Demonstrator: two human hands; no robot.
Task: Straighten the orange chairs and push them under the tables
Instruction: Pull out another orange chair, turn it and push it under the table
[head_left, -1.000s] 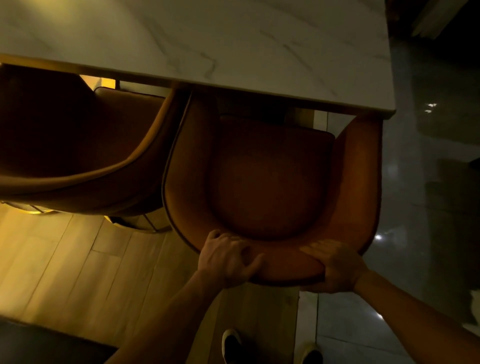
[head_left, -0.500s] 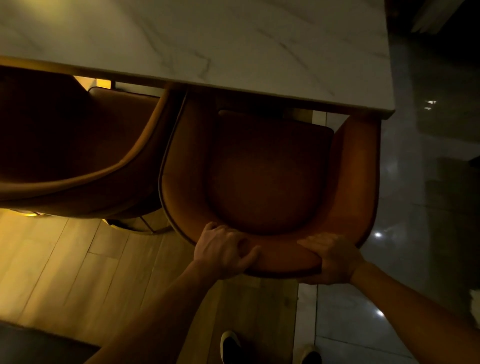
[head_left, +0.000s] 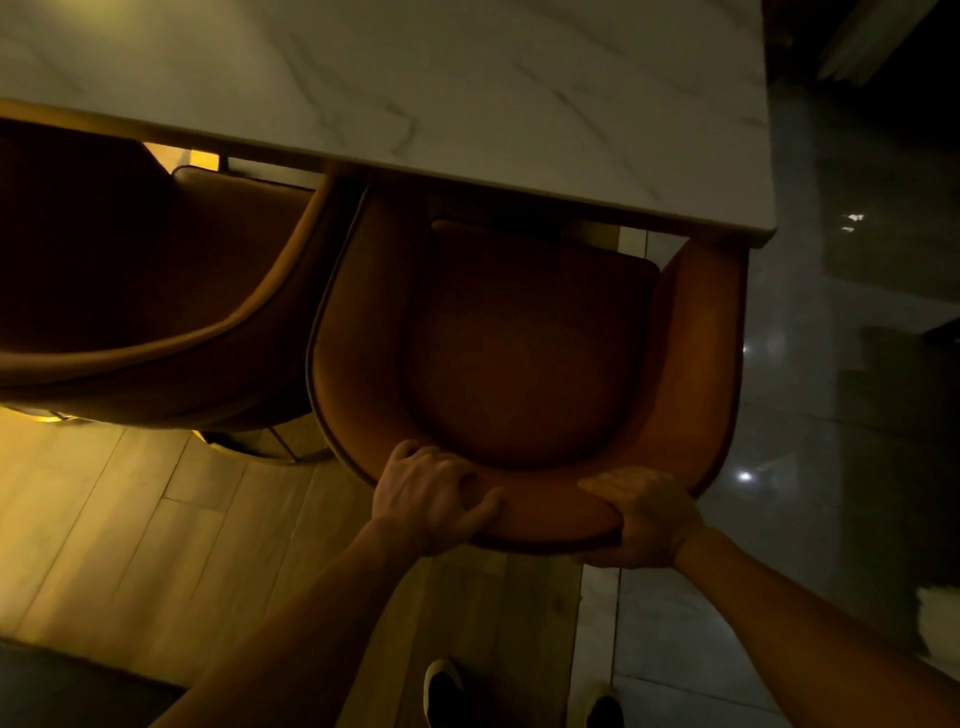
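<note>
One head-worn camera looks steeply down from close above, facing the white marble tabletop's near edge and right corner.

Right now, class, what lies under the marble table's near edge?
Under the marble table, the front of the held orange chair and part of the second chair show. Their front legs and the table's base are covered.

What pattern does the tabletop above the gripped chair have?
White marble with thin grey veins on the tabletop, seen in the head view.
</note>
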